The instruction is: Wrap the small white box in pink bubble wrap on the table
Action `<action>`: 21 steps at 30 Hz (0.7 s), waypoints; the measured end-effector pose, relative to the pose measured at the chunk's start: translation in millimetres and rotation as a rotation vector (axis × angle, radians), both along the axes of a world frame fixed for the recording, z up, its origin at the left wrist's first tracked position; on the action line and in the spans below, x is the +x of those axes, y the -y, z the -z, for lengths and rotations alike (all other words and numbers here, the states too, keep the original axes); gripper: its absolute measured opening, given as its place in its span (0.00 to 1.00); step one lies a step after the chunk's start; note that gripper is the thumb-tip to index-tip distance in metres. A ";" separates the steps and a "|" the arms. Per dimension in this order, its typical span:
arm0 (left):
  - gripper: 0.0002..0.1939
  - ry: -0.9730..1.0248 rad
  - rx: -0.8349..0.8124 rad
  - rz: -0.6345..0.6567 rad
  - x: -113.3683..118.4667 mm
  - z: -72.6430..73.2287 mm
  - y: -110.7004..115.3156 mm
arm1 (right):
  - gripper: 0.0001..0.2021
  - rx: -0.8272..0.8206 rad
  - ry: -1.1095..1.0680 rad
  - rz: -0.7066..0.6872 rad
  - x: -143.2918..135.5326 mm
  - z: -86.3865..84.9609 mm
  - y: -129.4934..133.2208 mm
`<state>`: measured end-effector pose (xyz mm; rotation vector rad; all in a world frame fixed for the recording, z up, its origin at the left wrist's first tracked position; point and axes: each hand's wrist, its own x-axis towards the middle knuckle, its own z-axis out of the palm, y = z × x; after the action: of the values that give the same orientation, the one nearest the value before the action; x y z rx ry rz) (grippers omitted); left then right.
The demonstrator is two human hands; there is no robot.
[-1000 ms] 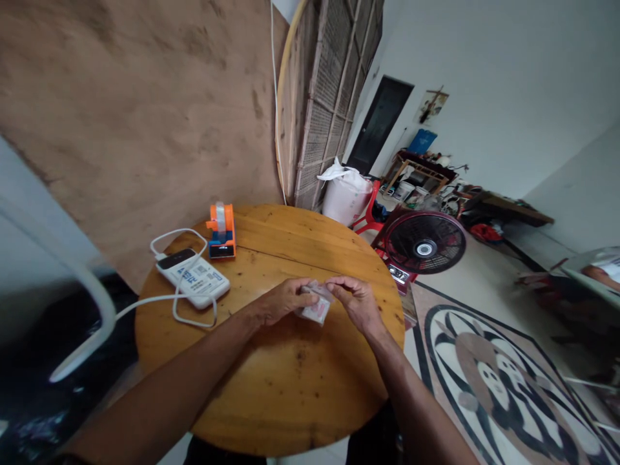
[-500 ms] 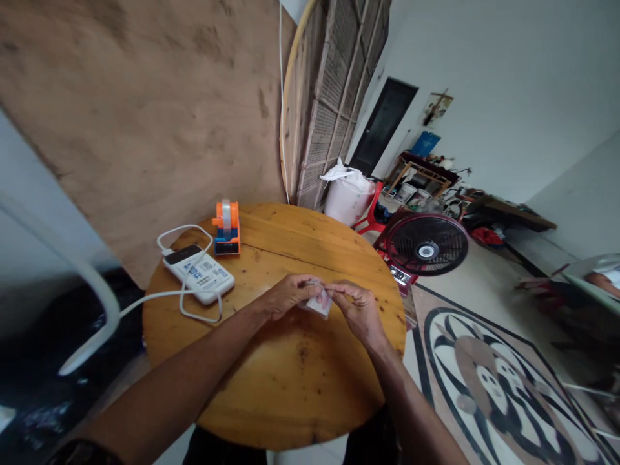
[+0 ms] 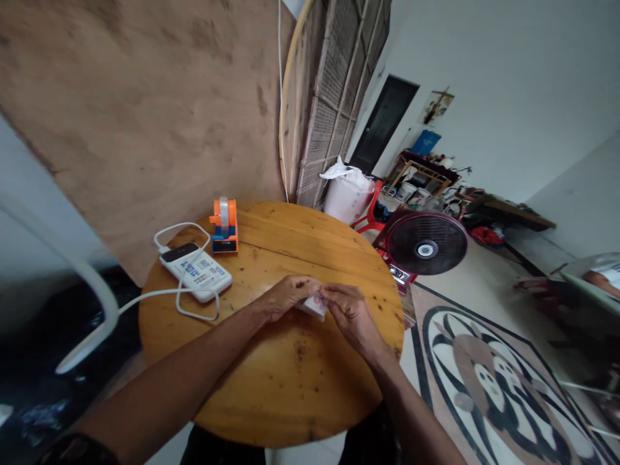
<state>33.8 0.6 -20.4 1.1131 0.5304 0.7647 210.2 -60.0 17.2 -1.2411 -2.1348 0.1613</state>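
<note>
My left hand [image 3: 290,295] is closed on a small white box with a pink print [image 3: 316,306], holding it just over the near middle of the table. The fingers of my right hand [image 3: 349,310] are pinched at the box's upper right edge, close to the left fingertips. Whether they grip the box itself or a thin flap or film on it is too small to tell. My fingers hide the top of the box.
The round wooden table [image 3: 300,387] bears an orange and blue tape dispenser [image 3: 225,226] and a white power bank [image 3: 196,271] with a looped white cable [image 3: 159,294]. Beyond its right edge stand a fan [image 3: 426,245], a red chair [image 3: 372,210] and a white sack [image 3: 347,194].
My right fingers have shifted slightly left along the box's top, closer to the left hand. Less of the box shows. The view has shifted a little.
</note>
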 end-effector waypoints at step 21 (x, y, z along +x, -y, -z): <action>0.22 0.064 -0.012 -0.016 -5.4 -2.2 -4.9 | 0.19 -0.055 -0.020 0.023 2.0 -6.6 9.3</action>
<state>28.4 5.5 -18.1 1.0709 0.4898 0.8076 212.2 -69.3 23.8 -1.2897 -2.1114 0.2229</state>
